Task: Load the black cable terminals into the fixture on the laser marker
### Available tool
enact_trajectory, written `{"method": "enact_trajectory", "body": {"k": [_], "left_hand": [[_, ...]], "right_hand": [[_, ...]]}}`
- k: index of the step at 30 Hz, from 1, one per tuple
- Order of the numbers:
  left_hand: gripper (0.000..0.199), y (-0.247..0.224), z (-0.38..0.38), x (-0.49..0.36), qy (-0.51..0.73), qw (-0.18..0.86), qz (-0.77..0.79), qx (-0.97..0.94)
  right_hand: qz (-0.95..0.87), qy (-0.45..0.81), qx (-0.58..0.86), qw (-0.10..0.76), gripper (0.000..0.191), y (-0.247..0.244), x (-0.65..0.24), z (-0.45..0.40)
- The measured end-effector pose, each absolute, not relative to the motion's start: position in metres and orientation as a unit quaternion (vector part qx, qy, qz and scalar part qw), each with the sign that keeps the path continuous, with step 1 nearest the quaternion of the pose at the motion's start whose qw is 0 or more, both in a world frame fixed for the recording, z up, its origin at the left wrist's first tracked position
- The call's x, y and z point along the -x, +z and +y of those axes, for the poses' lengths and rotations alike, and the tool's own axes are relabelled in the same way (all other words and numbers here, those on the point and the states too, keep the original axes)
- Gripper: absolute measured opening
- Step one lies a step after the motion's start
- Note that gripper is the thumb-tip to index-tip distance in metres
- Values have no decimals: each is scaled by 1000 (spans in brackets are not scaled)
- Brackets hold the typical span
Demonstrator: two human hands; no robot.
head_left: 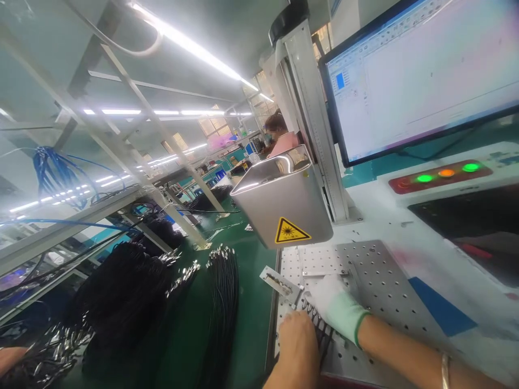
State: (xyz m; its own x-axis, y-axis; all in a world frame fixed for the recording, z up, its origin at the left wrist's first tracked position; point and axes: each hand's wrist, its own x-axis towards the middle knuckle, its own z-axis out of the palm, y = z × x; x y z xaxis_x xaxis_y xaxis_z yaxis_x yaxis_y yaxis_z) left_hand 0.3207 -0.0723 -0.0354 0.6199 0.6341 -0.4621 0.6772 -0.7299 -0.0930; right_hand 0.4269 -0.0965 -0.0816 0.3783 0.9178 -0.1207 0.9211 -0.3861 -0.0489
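Observation:
A row of black cables [324,336] with metal ends lies on the perforated metal plate [375,270], between my two hands. My left hand [298,335] is bare and closed at the left side of this row, its fingertips curled out of sight against the cables. From the right comes my right hand [336,305], in a white glove with a green cuff, touching the far end of the row. Its fingers are blurred and partly hidden. Just beyond both hands sits a slotted metal fixture [280,284].
A metal laser head [284,210] with a yellow warning sign overhangs the plate. Left of it lie a cable bundle [223,292] and a large cable heap [121,292]. Another person's hand [11,357] shows at the left edge. A monitor [421,81] stands right.

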Motion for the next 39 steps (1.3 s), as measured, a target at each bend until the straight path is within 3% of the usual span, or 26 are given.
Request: {"method": "enact_trajectory", "body": {"k": [12, 19, 26, 34, 39], "left_hand": [[33, -79, -65, -302, -84, 57, 336, -936], [33, -73, -75, -306, -71, 87, 354, -928], [39, -59, -77, -310, -138, 87, 356, -920], [36, -37, -76, -303, -161, 54, 340, -925], [28, -33, -60, -290, -103, 48, 382, -917]], "right_hand": [[556, -45, -830, -10, 23, -89, -427, -100], [562, -47, -825, -26, 23, -97, -430, -101], [552, -40, -833, -15, 19, -88, -425, -101], [525, -51, -849, -28, 28, -90, -426, -99], [498, -57, -864, -39, 35, -87, -428, -107]]}}
